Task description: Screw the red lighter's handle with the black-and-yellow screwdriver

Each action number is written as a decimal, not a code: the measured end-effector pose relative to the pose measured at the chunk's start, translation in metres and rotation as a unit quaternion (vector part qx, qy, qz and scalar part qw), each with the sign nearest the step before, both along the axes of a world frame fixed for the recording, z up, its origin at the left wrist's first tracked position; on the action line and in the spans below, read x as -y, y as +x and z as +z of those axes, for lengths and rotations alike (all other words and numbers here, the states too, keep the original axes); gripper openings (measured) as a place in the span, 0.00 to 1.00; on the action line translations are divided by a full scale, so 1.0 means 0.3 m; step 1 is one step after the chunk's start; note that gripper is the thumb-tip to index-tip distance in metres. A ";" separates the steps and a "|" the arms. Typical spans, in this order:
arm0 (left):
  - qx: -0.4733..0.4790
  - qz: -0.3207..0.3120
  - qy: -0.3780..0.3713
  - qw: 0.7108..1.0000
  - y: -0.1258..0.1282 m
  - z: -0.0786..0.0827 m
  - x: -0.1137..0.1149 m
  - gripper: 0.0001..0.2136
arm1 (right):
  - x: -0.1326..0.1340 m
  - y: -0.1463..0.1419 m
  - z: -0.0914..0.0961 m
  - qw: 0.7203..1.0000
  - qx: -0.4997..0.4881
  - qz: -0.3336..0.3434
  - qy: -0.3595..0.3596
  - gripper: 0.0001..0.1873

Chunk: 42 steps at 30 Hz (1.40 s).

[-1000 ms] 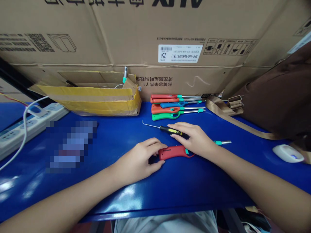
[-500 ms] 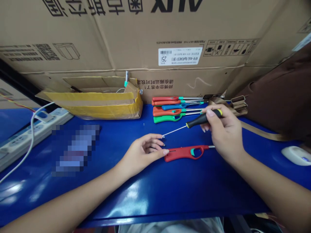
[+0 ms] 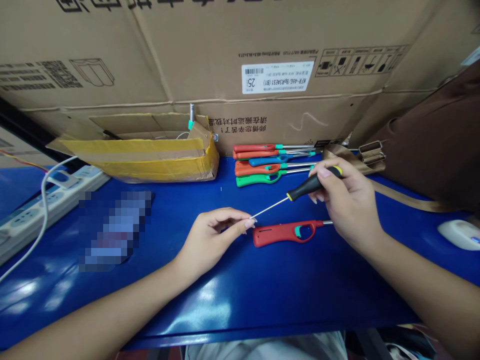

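My right hand (image 3: 343, 200) is wrapped round the black-and-yellow handle of a screwdriver (image 3: 305, 188), whose thin shaft points left and slightly down. At its tip, thumb and forefinger of my left hand (image 3: 213, 240) are pinched together; any tiny piece between them is too small to make out. Just below the shaft a red long-neck lighter (image 3: 277, 235) with a green trigger lies on the blue table (image 3: 240, 295), its metal neck running behind my right hand. Neither hand grips this lighter. Farther back, several more lighters lie in a row, among them a green one (image 3: 251, 181).
A yellow-taped cardboard box (image 3: 161, 167) holds parts at the back left. Left of my hands are a blurred flat object (image 3: 116, 230) and a white power strip (image 3: 48, 200). A white mouse (image 3: 459, 234) sits at right. Large cardboard (image 3: 202, 60) walls off the back.
My left thumb has come off the red lighter's end and closed against the forefinger at the screwdriver's tip. The right hand keeps its hold, and the view has shifted slightly.
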<state>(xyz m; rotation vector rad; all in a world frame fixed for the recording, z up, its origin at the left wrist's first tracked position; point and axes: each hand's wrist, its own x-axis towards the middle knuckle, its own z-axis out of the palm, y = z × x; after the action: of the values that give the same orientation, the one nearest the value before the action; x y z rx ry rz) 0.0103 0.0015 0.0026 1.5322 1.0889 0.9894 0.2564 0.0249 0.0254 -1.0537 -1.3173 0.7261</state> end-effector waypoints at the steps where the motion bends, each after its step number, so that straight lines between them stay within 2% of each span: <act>1: -0.003 -0.001 0.002 1.000 0.000 0.001 0.001 0.05 | -0.001 0.001 0.000 1.000 0.003 -0.002 -0.002 0.10; 6: -0.016 -0.012 0.024 1.000 -0.001 0.007 0.005 0.05 | 0.004 0.004 0.011 0.999 0.044 -0.030 0.000 0.07; 12: -0.029 -0.028 0.051 0.998 -0.002 0.006 0.008 0.05 | 0.021 0.003 0.032 0.987 0.128 -0.086 0.037 0.06; 19: -0.040 -0.045 0.055 0.997 0.000 0.001 0.005 0.08 | 0.023 0.003 0.039 0.983 0.148 -0.090 0.061 0.06; 23: -0.046 -0.046 0.062 0.996 0.001 -0.003 0.003 0.07 | 0.027 -0.002 0.036 0.990 0.112 -0.057 0.062 0.02; 25: -0.057 -0.052 0.076 0.994 0.002 -0.005 0.003 0.06 | 0.034 -0.005 0.035 0.994 0.093 -0.024 0.056 0.05; 31: -0.100 -0.093 0.121 0.983 0.002 -0.014 0.010 0.05 | 0.065 -0.014 0.034 0.982 0.159 0.064 0.075 0.12; 33: -0.114 -0.111 0.154 0.975 -0.001 -0.015 0.011 0.05 | 0.072 -0.015 0.031 0.980 0.166 0.065 0.086 0.13; 38: -0.187 -0.143 0.222 0.946 -0.009 -0.024 0.007 0.19 | 0.072 -0.014 0.026 0.984 0.152 0.052 0.078 0.12; 42: -0.218 -0.161 0.232 0.934 -0.010 -0.040 0.004 0.18 | 0.063 -0.010 0.028 0.982 0.157 0.056 0.094 0.11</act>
<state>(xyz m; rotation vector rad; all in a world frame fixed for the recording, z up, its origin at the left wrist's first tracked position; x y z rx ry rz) 0.0072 0.0002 -0.0095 2.3163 0.8824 0.7211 0.2533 0.0060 0.0339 -0.9734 -1.6922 0.5189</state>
